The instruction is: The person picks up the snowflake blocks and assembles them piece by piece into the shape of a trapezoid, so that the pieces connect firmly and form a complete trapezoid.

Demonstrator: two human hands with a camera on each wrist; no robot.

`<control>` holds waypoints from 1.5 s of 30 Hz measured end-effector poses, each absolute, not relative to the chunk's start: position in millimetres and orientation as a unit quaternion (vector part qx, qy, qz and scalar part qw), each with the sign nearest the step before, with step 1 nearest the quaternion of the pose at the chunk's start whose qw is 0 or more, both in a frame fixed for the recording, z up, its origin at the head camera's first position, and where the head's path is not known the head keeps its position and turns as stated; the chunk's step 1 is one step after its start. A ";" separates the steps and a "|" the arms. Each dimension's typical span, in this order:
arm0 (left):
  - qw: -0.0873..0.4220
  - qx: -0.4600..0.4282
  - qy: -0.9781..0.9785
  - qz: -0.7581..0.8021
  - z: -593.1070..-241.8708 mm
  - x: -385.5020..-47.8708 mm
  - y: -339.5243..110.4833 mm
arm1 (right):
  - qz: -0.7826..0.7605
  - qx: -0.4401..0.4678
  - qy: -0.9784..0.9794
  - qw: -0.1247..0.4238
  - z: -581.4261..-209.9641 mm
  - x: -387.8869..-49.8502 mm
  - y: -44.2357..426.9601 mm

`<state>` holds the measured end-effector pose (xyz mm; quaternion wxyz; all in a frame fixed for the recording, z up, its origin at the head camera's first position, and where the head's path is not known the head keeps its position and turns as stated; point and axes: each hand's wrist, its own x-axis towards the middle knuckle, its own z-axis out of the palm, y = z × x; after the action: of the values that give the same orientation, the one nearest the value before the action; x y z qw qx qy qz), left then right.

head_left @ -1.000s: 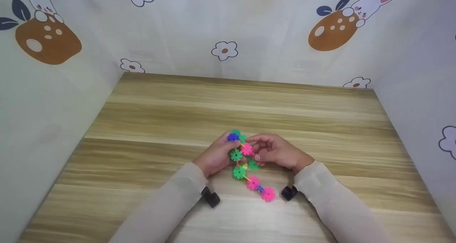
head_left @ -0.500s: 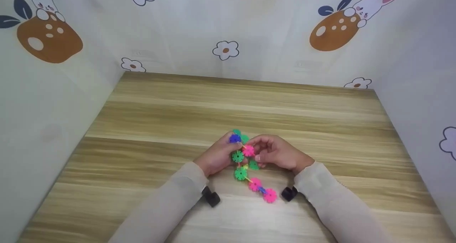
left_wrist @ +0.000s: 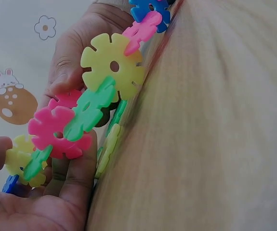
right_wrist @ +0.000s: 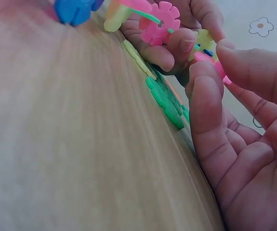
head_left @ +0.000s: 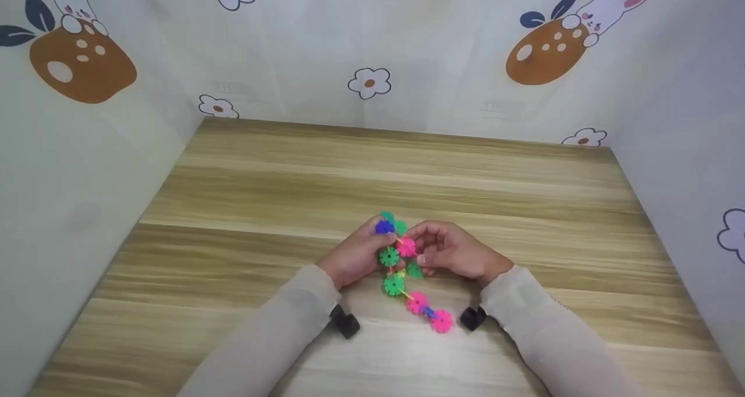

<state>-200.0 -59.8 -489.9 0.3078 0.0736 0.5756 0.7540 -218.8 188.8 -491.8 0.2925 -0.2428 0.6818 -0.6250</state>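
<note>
Pale beige left sleeve (head_left: 262, 333), lower left of frame, matching right sleeve (head_left: 556, 333), lower right, small black blocks (head_left: 348, 325) at both cuffs

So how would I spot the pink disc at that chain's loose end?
Over the wooden table, find the chain of notched discs between the left hand and right hand. Follow it toward the bottom of the head view, to the last pink disc. Unlike the other pink discs, it comes after the small blue piece.
</note>
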 end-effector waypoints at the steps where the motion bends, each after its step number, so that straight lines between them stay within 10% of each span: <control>1: 0.307 0.074 0.574 0.755 -490.1 -200.1 -59.7 | -0.626 -0.242 0.681 0.293 -491.9 -218.9 189.1; 45: 0.273 0.040 0.513 0.813 -491.7 -201.8 -59.0 | -0.402 -0.250 0.839 0.270 -473.3 -214.2 183.7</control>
<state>-201.8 -59.0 -491.7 0.2729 0.0395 0.5131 0.8128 -214.2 183.7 -473.3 0.2695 -0.2504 0.8386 -0.4018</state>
